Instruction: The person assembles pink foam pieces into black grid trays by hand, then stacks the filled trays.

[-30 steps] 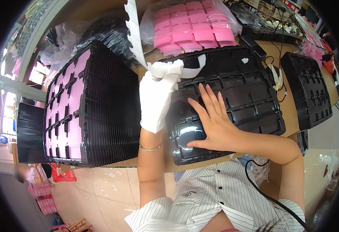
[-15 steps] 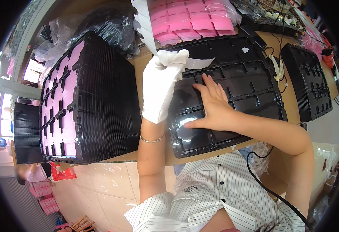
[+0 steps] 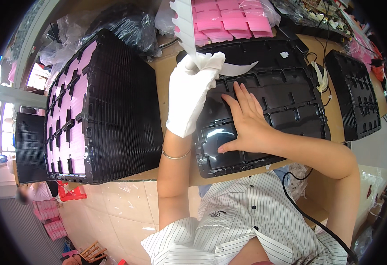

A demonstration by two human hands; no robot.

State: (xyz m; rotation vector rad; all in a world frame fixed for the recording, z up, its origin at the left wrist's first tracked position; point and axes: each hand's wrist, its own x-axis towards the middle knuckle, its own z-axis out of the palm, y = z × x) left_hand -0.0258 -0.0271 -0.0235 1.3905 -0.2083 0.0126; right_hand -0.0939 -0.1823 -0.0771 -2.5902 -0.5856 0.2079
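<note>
My left hand (image 3: 192, 95), in a white glove, is closed on a white strip of backing paper (image 3: 189, 26) that rises from my fingers toward the top of the view, with a loose tail (image 3: 237, 68) curling off to the right. My bare right hand (image 3: 246, 121) lies flat and open, fingers spread, pressing on the black compartment tray (image 3: 290, 95) on the surface in front of me. The pocket by my thumb holds a glossy dark panel (image 3: 217, 139) that catches the light; I judge that one filled, while the pockets further back look bare, so most of this tray seems left to do. To my left stands a tall stack of black trays (image 3: 109, 106) whose top one shows pink pieces in its pockets, which I take as finished work. Pink foam pieces (image 3: 233, 22) sit at the far edge, and another stack of black trays (image 3: 354, 95) waits at the right.
</note>
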